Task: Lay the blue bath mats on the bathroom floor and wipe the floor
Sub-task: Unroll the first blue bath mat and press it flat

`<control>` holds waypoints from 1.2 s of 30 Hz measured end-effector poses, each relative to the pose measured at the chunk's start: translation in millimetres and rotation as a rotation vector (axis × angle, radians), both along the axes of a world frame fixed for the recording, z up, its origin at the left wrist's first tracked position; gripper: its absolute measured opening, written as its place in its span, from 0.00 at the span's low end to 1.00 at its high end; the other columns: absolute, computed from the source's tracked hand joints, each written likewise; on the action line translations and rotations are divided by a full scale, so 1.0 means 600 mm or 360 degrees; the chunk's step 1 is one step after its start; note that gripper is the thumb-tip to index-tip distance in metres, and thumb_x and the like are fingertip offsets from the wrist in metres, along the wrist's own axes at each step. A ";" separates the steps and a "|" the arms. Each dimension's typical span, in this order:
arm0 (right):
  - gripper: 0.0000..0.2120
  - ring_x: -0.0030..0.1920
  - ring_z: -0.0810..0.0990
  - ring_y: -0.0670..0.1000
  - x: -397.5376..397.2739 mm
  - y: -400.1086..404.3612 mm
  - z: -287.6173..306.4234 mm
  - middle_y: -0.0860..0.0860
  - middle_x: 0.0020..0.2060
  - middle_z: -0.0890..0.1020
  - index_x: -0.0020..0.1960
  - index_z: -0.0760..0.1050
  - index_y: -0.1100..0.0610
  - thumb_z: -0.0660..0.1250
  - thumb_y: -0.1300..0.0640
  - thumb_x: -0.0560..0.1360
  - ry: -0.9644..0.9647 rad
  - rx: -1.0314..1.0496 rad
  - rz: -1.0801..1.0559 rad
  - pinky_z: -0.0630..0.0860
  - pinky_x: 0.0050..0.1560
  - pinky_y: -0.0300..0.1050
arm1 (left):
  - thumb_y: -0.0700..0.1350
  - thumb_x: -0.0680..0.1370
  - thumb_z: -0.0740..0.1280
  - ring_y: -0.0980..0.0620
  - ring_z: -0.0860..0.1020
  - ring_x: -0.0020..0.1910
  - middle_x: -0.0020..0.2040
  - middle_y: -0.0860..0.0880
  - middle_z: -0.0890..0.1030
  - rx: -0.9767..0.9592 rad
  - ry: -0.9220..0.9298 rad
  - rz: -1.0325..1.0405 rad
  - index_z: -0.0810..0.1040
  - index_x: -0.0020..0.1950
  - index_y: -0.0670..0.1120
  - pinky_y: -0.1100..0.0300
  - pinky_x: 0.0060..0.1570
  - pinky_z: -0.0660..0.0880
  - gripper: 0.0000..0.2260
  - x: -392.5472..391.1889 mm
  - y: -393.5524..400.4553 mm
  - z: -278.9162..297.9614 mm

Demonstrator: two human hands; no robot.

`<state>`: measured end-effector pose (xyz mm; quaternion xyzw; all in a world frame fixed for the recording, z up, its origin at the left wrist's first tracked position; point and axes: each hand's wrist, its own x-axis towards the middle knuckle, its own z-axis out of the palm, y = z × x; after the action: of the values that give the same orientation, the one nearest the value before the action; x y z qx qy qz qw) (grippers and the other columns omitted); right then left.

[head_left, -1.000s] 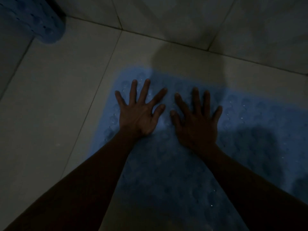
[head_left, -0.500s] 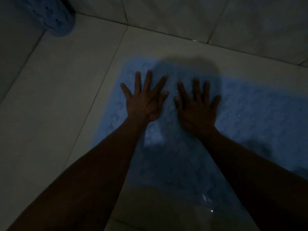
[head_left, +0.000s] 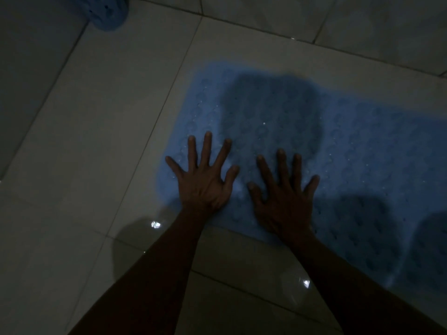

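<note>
A blue bath mat (head_left: 350,146) with a bubbled texture lies flat on the pale tiled floor (head_left: 84,141), reaching off the right edge of the view. My left hand (head_left: 205,180) presses flat on its near left corner, fingers spread. Beside it, my right hand (head_left: 283,197) lies palm-down on the mat with straight, splayed fingers. A second blue mat (head_left: 108,10), rolled up, stands at the top left, cut off by the frame. The room is dim.
The tiled wall base (head_left: 314,18) runs across the top, just beyond the mat's far edge. Wet, glossy patches with light reflections (head_left: 156,224) show on the tiles near my forearms. Bare tiles spread to the left.
Both hands have slid back toward me over the mat, from its far part to its near edge. The view has shifted, so the mat's near edge and wet tiles show.
</note>
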<state>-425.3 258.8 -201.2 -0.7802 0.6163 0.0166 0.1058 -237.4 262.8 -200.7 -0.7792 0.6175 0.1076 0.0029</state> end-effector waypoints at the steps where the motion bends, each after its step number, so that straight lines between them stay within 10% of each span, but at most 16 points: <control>1: 0.32 0.80 0.41 0.57 0.001 0.000 0.000 0.49 0.81 0.45 0.80 0.47 0.40 0.49 0.32 0.79 0.0005 -0.0003 -0.0004 0.47 0.72 0.73 | 0.68 0.81 0.45 0.45 0.37 0.80 0.82 0.53 0.41 -0.0022 -0.0016 0.0003 0.43 0.80 0.64 0.23 0.67 0.42 0.29 -0.001 0.000 0.000; 7: 0.33 0.80 0.41 0.58 0.004 0.000 0.004 0.49 0.81 0.45 0.80 0.47 0.39 0.49 0.32 0.79 0.0025 -0.0002 -0.0011 0.46 0.72 0.73 | 0.67 0.81 0.51 0.43 0.51 0.80 0.81 0.48 0.56 -0.0285 -0.0160 -0.0042 0.59 0.79 0.60 0.25 0.68 0.49 0.28 -0.001 0.009 -0.005; 36: 0.28 0.80 0.50 0.57 -0.121 0.053 -0.007 0.52 0.80 0.55 0.80 0.57 0.44 0.53 0.41 0.81 -0.0240 -0.0028 -0.0227 0.49 0.74 0.71 | 0.66 0.81 0.41 0.46 0.35 0.79 0.81 0.52 0.39 0.0085 0.0144 -0.0136 0.40 0.80 0.62 0.29 0.71 0.37 0.28 -0.157 0.048 0.018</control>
<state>-498.0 290.8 -205.4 -0.7342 0.6608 -0.0552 0.1460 -331.9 291.6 -190.1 -0.7462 0.6465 0.1589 0.0004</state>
